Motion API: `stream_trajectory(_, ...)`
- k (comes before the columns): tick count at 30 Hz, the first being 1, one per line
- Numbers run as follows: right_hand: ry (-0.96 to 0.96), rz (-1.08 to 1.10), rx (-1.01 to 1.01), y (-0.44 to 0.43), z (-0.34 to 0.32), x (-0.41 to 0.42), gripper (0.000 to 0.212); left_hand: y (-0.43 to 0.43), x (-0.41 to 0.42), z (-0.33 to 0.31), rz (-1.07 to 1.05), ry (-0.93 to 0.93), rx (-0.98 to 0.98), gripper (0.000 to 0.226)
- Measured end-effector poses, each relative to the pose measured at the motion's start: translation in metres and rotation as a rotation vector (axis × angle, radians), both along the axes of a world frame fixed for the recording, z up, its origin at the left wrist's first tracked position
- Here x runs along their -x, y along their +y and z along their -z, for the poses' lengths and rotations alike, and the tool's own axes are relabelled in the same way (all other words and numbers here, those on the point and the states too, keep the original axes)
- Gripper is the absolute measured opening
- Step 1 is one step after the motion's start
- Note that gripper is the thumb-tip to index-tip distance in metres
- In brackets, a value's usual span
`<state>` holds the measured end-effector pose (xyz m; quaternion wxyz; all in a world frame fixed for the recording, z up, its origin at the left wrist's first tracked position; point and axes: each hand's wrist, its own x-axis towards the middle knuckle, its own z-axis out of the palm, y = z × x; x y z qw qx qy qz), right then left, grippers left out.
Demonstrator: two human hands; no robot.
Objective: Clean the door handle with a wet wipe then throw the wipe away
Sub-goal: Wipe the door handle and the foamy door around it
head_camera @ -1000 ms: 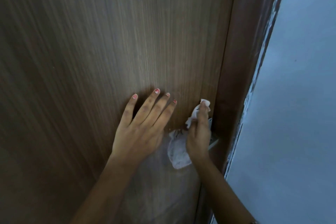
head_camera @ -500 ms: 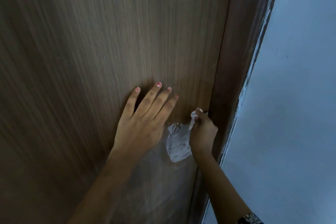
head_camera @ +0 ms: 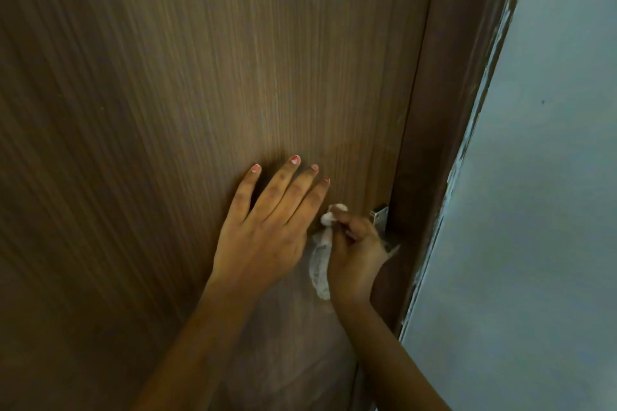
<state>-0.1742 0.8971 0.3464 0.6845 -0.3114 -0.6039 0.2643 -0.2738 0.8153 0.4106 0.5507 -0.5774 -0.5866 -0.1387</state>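
Gripping wet wipe [head_camera: 320, 264], right hand [head_camera: 355, 257] at door [head_camera: 200, 93] edge; left hand [head_camera: 263, 237] flat, fingers straight.

The left hand [head_camera: 263, 237] is wearing coral-pink polish on its fingernails [head_camera: 295, 160], and the polish is chipping to pale patches on some. The left forearm [head_camera: 200, 344], right forearm [head_camera: 394, 360] and right hand [head_camera: 359, 257] are showing bare.

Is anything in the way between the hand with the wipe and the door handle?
Nothing visible. The right hand grips the wet wipe at the door handle, mostly covering it; the left hand lies flat on the door beside it.
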Motion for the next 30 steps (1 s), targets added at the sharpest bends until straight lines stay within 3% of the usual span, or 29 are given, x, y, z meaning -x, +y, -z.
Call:
stream_trajectory(5,-0.287,-0.042,-0.224,-0.013,0.017,-0.004,0.015,0.000,0.002,0.001,0.000,-0.012,0.009,0.048)
stream_trajectory(8,-0.431,-0.137,-0.164,-0.004,0.030,-0.020,0.014,0.001,0.002,0.003,-0.007,0.001,0.002,0.043)
stream_trajectory(13,-0.128,0.014,0.205,0.031,0.027,-0.049,0.023,-0.001,0.003,0.002,0.016,0.006,0.002,0.044)
stream_trajectory(18,-0.038,0.070,0.252,0.043,0.018,-0.049,0.021,-0.003,0.001,0.000,0.036,-0.012,0.001,0.043)
stream_trajectory(20,-0.044,0.006,0.292,0.034,0.016,-0.036,0.017,-0.003,0.001,0.000,0.049,-0.015,0.000,0.041)
stream_trajectory(23,-0.115,-0.032,0.163,0.010,0.015,-0.017,0.028,-0.003,0.001,0.001,0.062,-0.015,0.010,0.040)
stream_trajectory(27,-0.380,-0.162,0.069,-0.015,0.036,-0.012,0.022,-0.002,0.002,0.001,0.071,-0.027,0.027,0.041)
stream_trajectory(30,-0.387,-0.094,0.099,-0.002,0.038,-0.021,0.015,-0.004,0.001,0.001,0.093,-0.039,0.008,0.040)
